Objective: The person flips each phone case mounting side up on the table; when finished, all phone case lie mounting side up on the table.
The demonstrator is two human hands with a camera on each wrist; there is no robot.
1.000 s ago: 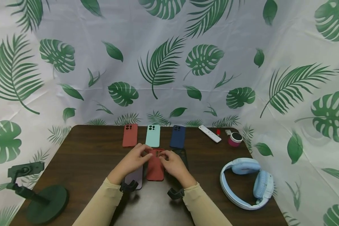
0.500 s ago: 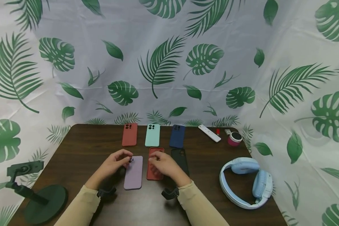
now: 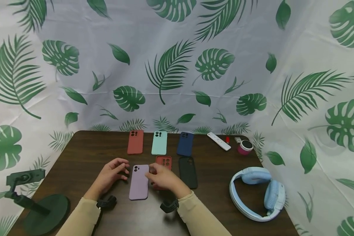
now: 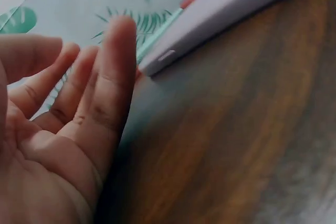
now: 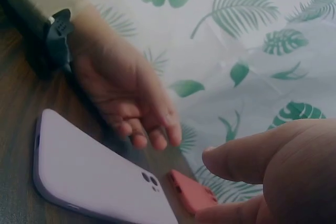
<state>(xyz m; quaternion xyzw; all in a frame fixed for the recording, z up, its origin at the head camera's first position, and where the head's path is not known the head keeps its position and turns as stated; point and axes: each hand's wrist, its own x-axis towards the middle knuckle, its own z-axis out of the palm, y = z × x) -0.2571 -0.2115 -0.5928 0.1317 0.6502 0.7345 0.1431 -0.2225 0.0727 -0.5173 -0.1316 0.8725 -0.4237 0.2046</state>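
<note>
A lilac phone case [image 3: 139, 183] lies back up on the table between the two hands. To its left, my left hand [image 3: 110, 173] is held with loosely bent fingers and nothing in them; the left wrist view shows its fingers [image 4: 118, 72] apart from the case. My right hand [image 3: 166, 178] is at the case's right edge, thumb and finger spread; whether it touches the edge I cannot tell. Under and behind that hand lies a red phone case [image 3: 164, 161], partly hidden. A black phone case [image 3: 187, 172] lies to the right of it.
A back row holds a red case [image 3: 135, 142], a mint case [image 3: 159, 143] and a blue case [image 3: 185, 144]. Farther right are a white remote [image 3: 219, 141], a small pink-and-white round device [image 3: 245, 147] and blue headphones [image 3: 236, 196]. A dark stand [image 3: 45, 213] occupies the left front.
Both hands have left the middle red case and moved left. The left hand is now left of the lilac case, the right hand at its right edge. The cases stay in place.
</note>
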